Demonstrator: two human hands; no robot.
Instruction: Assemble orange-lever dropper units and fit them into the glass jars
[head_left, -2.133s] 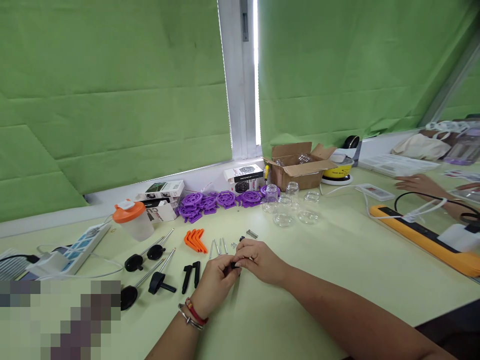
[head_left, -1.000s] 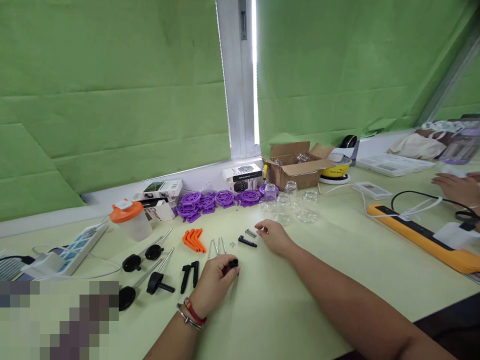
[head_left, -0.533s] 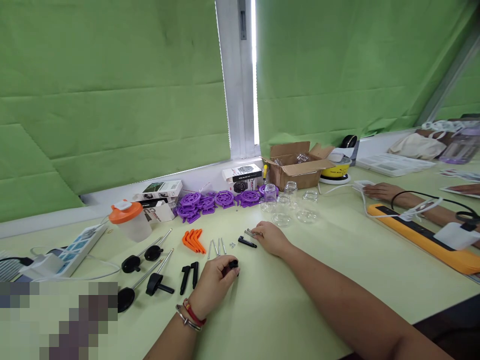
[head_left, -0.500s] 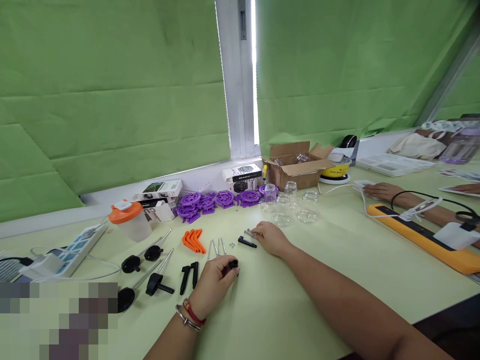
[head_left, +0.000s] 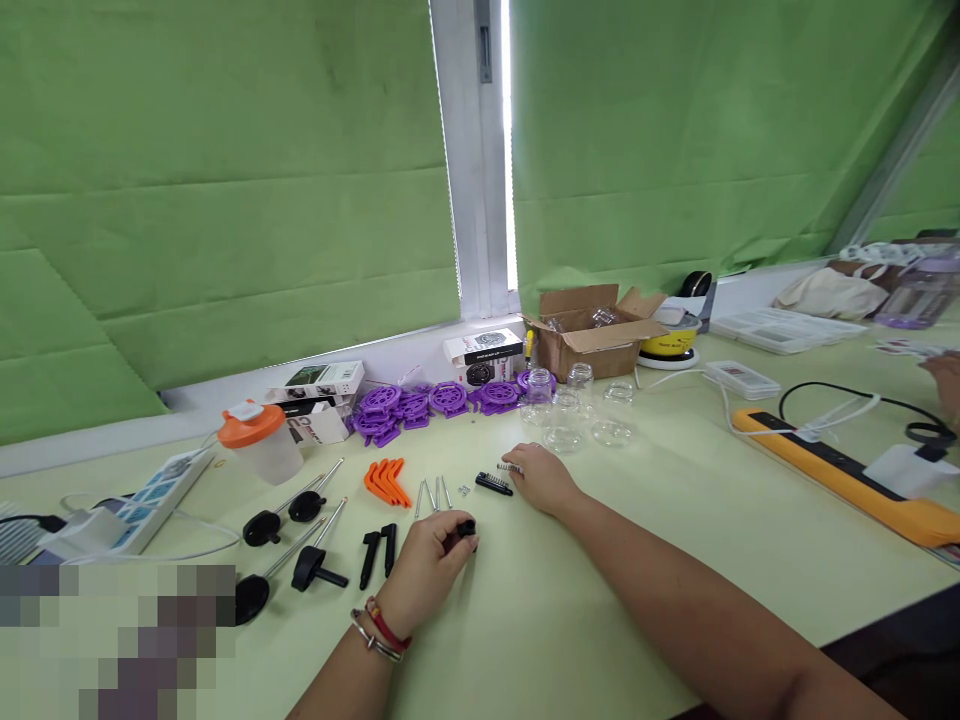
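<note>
Pinching a black round part (head_left: 467, 528) in our curled left hand (head_left: 435, 562), likely to keep its end exposed; our right hand (head_left: 544, 479), half open, has fingertips at a coiled metal spring (head_left: 510, 467), can't tell if gripped. Second wire coil (head_left: 495, 479) lies against a slim black piece (head_left: 505, 491)

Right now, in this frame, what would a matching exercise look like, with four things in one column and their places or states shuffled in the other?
Things:
1. Left hand
2. Right hand
3. Box
4. Cup

Places or states:
A. Flaps open, behind the glass jars
B. Topped by an orange lid
C. Touching a spring
D. Holding a black part

Right pairs: 1-D, 2-C, 3-A, 4-B
</note>
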